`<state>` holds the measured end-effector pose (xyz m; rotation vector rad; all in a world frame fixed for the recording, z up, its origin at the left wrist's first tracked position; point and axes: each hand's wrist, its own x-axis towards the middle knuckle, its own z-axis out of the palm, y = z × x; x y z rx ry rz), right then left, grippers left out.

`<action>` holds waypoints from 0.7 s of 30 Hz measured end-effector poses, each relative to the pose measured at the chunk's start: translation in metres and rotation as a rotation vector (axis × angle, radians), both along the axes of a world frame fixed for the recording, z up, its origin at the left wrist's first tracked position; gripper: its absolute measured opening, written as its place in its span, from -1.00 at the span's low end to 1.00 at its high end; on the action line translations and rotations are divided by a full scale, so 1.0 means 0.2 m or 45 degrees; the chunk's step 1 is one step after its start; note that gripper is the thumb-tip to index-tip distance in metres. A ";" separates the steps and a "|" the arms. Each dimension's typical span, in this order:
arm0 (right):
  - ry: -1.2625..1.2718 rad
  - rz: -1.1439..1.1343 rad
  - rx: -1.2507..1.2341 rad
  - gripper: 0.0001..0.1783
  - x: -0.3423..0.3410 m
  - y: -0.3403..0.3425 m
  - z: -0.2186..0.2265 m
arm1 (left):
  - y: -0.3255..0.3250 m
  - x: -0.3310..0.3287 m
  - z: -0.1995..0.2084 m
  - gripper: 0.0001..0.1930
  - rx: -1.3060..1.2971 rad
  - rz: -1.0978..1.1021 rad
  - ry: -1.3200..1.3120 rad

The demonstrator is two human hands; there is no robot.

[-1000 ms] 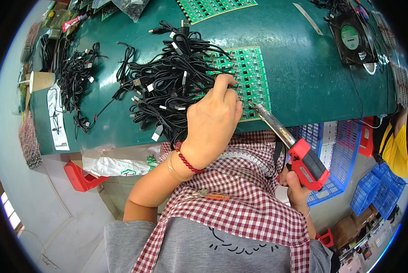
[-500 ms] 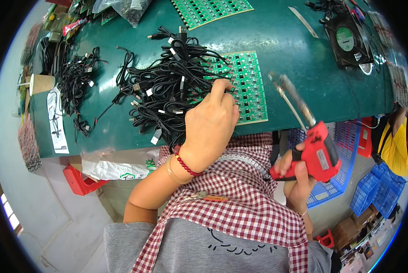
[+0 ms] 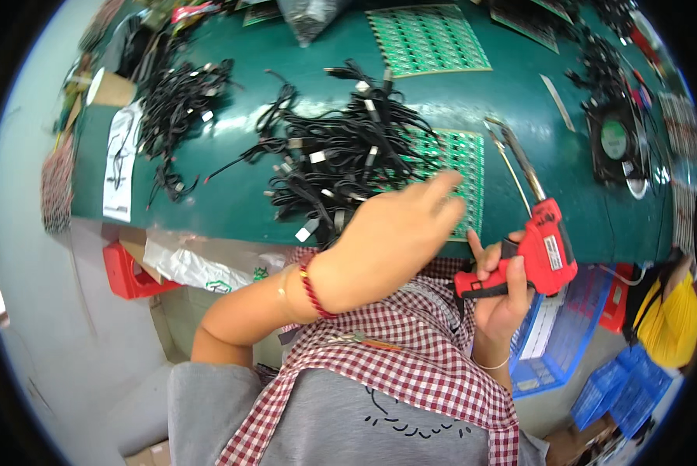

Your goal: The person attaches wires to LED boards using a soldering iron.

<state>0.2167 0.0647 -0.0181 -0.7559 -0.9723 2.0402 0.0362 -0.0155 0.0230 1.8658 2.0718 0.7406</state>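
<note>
My left hand point(image 3: 387, 245) hovers over the lower edge of a green circuit board panel point(image 3: 471, 167), its blurred fingers stretched out and apart, with nothing visible in them. Covering the panel's left part is a tangled pile of black USB cables point(image 3: 337, 144); some wire ends lie on the board. My right hand point(image 3: 505, 307) grips a red and black soldering gun point(image 3: 549, 252) by its handle, in front of the table edge. The gun's metal barrel and thin side tube point up and left; the tip appears to be just right of the panel.
Another green panel point(image 3: 430, 39) lies farther back. More black cables point(image 3: 179, 101) sit at the left, near a paper cup point(image 3: 111, 88) and white strip point(image 3: 119, 167). At the right are a metal strip point(image 3: 557, 102) and black fan point(image 3: 616, 140). Blue crates point(image 3: 624, 388) stand below.
My left hand has lifted off the wire ends on the panel, and its fingers have loosened. The soldering gun stays in my right hand, slightly more upright. The whole view has shifted.
</note>
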 end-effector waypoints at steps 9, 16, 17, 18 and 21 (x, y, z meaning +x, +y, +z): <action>-0.016 0.014 0.033 -0.69 0.02 0.01 -0.03 | -0.12 -0.08 -0.13 -0.58 0.060 -0.227 0.288; -0.028 0.045 0.090 -0.70 0.02 0.02 -0.02 | -0.37 -0.47 -0.02 -0.77 0.568 0.721 0.160; -0.031 0.039 0.096 -0.70 0.02 0.02 -0.04 | -0.40 -0.55 -0.06 -0.80 0.500 0.801 0.296; -0.029 0.045 0.094 -0.70 0.02 0.02 -0.04 | -0.44 -0.63 -0.08 -0.84 0.423 0.889 0.442; -0.050 0.025 0.093 -0.70 0.00 0.01 -0.01 | -0.58 -0.74 -0.20 -0.80 -0.185 0.842 0.491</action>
